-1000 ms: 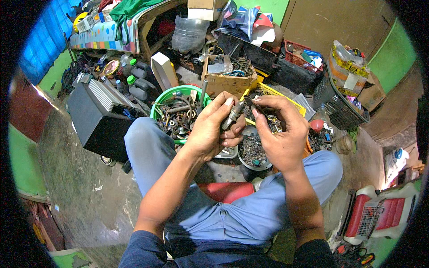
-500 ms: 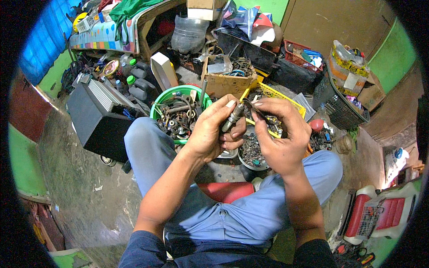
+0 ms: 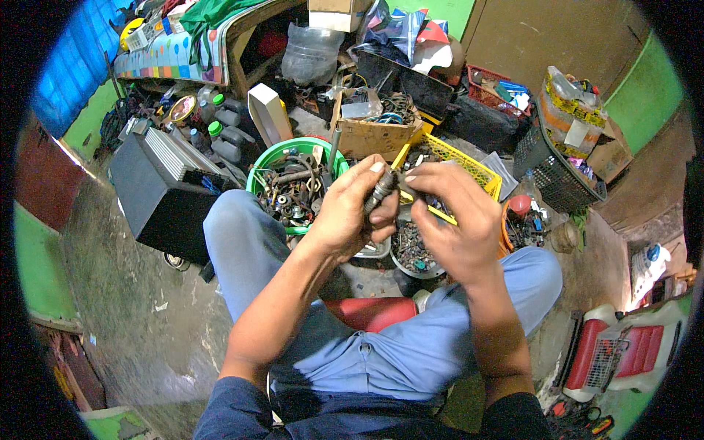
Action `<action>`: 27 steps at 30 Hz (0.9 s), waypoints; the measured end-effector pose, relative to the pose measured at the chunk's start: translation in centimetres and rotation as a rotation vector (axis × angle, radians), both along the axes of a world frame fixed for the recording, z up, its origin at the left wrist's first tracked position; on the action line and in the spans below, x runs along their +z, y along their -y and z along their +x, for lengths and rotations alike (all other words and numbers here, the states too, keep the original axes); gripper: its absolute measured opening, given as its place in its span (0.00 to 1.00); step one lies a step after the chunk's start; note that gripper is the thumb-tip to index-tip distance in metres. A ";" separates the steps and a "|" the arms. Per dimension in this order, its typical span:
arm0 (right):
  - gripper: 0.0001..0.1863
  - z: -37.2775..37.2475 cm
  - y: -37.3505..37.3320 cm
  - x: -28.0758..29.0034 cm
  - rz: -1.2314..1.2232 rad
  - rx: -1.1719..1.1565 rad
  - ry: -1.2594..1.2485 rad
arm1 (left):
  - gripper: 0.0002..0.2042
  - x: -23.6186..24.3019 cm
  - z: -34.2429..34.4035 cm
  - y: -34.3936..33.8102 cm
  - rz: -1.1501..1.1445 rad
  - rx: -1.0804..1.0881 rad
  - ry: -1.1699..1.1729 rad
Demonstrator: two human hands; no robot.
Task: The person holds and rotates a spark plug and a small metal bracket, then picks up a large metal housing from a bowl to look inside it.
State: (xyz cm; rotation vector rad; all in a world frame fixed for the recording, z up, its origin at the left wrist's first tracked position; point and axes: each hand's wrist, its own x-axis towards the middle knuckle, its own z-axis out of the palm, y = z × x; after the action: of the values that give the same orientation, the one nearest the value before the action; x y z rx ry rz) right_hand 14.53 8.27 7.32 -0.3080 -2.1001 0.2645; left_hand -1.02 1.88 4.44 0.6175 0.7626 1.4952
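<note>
My left hand (image 3: 345, 213) is closed round a short metal part like a spark plug (image 3: 380, 191), held tilted with its top toward the upper right. My right hand (image 3: 460, 220) is bent at the top end of the part, thumb and forefinger close together; what is between them is too blurred to name. Beneath and behind my hands are a green tub (image 3: 265, 161) of mixed metal parts, a yellow plastic crate (image 3: 473, 169) and a round bowl of small hardware (image 3: 414, 249).
A black box (image 3: 154, 205) lies left of my knee, near jugs (image 3: 231, 150). A cardboard box of cables (image 3: 370, 136), a dark basket (image 3: 543, 172) and an orange tub (image 3: 506, 227) stand ahead and right. A red cushion (image 3: 367, 314) lies between my legs. A red-and-white object (image 3: 638, 348) is at lower right.
My right hand's fingertips have shifted at the top of the metal part and are now blurred, with the fingers less arched. My left hand has tightened slightly, staying in about the same place.
</note>
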 end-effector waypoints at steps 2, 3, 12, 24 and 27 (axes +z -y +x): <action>0.16 0.5 -0.8 -0.7 0.006 -0.100 0.043 | 0.10 -0.1 -0.3 -0.3 -0.045 0.019 0.001; 0.16 0.3 -0.7 -0.7 0.000 -0.095 -0.002 | 0.10 -0.2 -0.2 -0.3 -0.053 -0.007 0.023; 0.11 0.7 -1.0 -0.9 -0.224 -0.081 -0.017 | 0.11 0.3 0.1 -0.5 -0.178 0.051 -0.060; 0.20 0.5 -1.4 -1.2 -1.400 0.417 -0.416 | 0.09 -0.3 -0.9 -0.1 0.003 -0.159 0.071; 0.19 0.3 -1.3 -1.3 -1.284 0.316 -0.396 | 0.08 -0.5 -1.0 -0.2 0.038 -0.174 0.065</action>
State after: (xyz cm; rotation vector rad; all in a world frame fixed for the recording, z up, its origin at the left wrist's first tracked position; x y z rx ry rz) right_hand 14.83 9.59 5.99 -0.5882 -1.3185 1.7076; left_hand -1.98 2.06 3.91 0.6439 0.6161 1.3653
